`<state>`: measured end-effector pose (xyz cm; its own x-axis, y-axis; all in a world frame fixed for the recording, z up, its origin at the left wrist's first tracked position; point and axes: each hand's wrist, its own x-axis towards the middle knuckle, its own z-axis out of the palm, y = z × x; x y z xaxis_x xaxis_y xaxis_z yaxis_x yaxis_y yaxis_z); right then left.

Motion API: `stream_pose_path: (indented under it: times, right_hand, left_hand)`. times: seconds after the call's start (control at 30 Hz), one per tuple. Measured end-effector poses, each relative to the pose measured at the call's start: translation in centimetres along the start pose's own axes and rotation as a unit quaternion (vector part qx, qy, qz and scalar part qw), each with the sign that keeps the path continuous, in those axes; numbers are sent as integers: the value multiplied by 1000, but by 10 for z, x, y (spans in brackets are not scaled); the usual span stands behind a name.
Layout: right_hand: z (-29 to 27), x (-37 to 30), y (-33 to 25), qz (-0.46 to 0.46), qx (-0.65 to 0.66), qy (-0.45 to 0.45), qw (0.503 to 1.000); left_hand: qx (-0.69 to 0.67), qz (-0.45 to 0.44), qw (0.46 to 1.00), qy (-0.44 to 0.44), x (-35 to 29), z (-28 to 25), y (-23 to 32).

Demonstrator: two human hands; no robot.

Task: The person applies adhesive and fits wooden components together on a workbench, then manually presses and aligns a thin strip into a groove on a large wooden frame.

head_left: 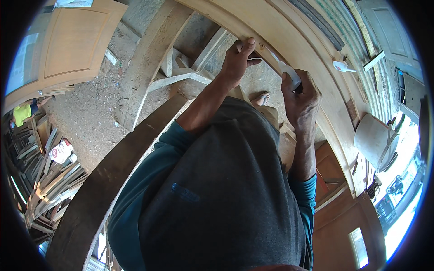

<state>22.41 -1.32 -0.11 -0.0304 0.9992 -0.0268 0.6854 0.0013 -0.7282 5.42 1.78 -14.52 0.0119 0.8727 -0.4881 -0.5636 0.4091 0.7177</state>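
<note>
My right hand [304, 97] is closed round a white squeeze bottle [289, 74] with a narrow nozzle. The bottle is tilted, and its tip points toward a small knot or hole [261, 45] near the edge of a long pale wooden board [289, 40]. Left of that spot, my left hand [234, 65] is at the board's near edge, its thumb and a finger apart. Nothing can be made out in it.
A second white bottle [342, 67] lies farther right on the wood. A white bucket [375, 140] stands at the right. A dark plank [117, 167] curves past my left side. Panelled doors [77, 40] and scrap wood [54, 189] are at the left, where a person in yellow [21, 114] shows.
</note>
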Motion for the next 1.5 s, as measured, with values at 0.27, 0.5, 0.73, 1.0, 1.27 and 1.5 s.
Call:
stream_pose_path:
  times: [0.27, 0.5, 0.73, 1.0, 1.27, 1.5]
  right_hand:
    - [2, 4, -4, 18, -10, -13, 1000]
    - [3, 9, -5, 12, -18, -20, 1000]
    - [5, 12, -7, -1, -30, -23, 999]
    - [7, 14, -6, -3, -32, -21, 999]
    - [10, 17, -7, -21, -42, -20, 999]
    - [10, 19, -10, -33, -34, -22, 999]
  left_hand:
    - [1, -12, 1000, -3, -3, 1, 4]
    - [7, -10, 1000, 1, -2, -2, 2]
    - [25, -9, 1000, 6, -3, -1, 5]
    - [39, -3, 999, 5, -3, -2, 5]
    - [42, -13, 999, 7, -1, -4, 2]
    - [41, -7, 999, 10, -3, -1, 5]
